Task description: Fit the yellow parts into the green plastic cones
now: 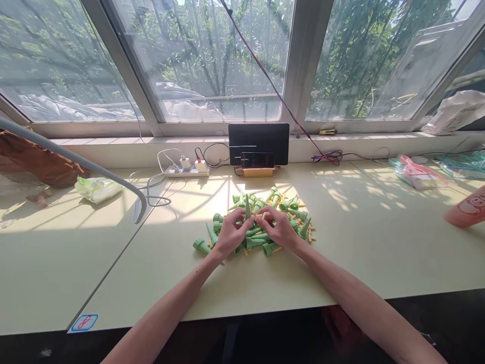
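Note:
A green cone-shaped plastic watering spike (247, 207) points upward in my left hand (232, 231), its fingers closed around the lower end. Close beside it, my right hand (279, 228) has its thumb and fingers pinched together near the spike's base. A bit of yellow shows between the fingertips, too small to make out clearly. Under and around both hands lies a loose pile of more green spikes (256, 242), with small yellow stick-like pieces (310, 233) mixed in. One spike (201, 245) lies at the pile's left edge.
Behind the pile a phone (257, 160) leans on a stand before a black tablet-like panel (258, 136). A power strip (187, 171) with plugs sits to its left. A grey curved lamp arm (94, 172) reaches in from the left. A pink cup-like object (468, 208) is at the right edge.

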A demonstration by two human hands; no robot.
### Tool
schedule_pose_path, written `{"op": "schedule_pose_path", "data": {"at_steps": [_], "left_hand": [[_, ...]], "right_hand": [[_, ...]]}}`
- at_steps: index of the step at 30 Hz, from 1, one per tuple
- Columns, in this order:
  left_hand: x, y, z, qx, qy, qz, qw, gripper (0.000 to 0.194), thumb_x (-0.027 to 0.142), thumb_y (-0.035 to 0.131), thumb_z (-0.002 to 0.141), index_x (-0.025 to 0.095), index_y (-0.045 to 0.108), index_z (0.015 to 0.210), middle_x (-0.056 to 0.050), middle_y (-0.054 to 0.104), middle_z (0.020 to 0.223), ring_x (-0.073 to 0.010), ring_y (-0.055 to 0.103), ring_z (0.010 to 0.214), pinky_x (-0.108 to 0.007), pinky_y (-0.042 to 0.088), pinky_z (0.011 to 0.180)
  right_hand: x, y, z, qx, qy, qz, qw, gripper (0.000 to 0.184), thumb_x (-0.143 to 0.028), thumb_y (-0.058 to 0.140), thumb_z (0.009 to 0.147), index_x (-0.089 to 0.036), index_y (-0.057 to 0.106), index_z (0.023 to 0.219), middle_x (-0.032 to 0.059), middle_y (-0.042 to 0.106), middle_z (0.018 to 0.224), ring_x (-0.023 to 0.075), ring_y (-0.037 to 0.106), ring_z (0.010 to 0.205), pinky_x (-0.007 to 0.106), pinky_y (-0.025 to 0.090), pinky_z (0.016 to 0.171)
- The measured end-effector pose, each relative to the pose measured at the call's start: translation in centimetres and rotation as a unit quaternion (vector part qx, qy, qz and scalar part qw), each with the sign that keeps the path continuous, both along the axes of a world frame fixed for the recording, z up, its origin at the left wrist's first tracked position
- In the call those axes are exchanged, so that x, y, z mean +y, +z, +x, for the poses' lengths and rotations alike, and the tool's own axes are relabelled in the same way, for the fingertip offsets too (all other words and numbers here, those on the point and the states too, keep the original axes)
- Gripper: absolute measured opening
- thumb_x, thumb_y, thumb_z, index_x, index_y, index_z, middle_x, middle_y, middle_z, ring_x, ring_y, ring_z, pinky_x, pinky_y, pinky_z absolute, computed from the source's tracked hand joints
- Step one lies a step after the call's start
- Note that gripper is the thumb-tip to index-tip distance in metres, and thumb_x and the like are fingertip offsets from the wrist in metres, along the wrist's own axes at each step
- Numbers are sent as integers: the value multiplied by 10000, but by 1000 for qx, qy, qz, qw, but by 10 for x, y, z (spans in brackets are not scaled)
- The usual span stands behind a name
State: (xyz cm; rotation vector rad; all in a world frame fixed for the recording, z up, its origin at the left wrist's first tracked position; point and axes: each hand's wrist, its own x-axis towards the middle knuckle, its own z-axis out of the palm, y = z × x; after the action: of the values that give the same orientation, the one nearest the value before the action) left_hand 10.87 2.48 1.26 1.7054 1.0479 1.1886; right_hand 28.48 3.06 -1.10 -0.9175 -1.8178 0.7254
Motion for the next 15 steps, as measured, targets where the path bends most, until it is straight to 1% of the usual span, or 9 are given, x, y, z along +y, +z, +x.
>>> {"op": "schedule_pose_path", "data": {"at_steps": [2, 6, 11, 15], "left_hand": [[0, 0, 0, -1, -1, 0, 1000, 238, 401, 623, 865, 170, 656, 913, -63, 621, 909, -175, 608, 823, -214, 487, 561], [0, 0, -1, -4, -7, 0, 1000, 254, 413, 624, 863, 169, 660, 925, -63, 619, 910, -175, 605, 830, -214, 494, 569], [0, 0, 0, -4, -5, -3, 1000, 250, 410, 623, 866, 170, 656, 924, -63, 618, 917, -174, 606, 832, -209, 494, 568], [0, 0, 0, -2, -4, -2, 1000, 234, 396, 625, 867, 171, 659, 923, -61, 615, 906, -175, 605, 835, -210, 494, 568]], "right_hand": [[0, 0, 0, -4, -4, 4, 1000, 252, -447, 507, 946, -202, 556, 980, -83, 369, 527, 99, 312, 477, 231, 295, 484], [1, -1, 0, -22, -27, 15, 999, 304, -467, 475, 957, -197, 582, 867, -73, 365, 510, 97, 300, 470, 236, 274, 473], [1, -1, 0, -9, -11, 7, 1000, 285, -473, 495, 949, -200, 571, 973, -84, 376, 507, 97, 320, 459, 229, 295, 475], [1, -1, 0, -20, -21, 11, 1000, 313, -482, 469, 958, -200, 580, 881, -75, 359, 504, 98, 291, 463, 238, 265, 470]]}}
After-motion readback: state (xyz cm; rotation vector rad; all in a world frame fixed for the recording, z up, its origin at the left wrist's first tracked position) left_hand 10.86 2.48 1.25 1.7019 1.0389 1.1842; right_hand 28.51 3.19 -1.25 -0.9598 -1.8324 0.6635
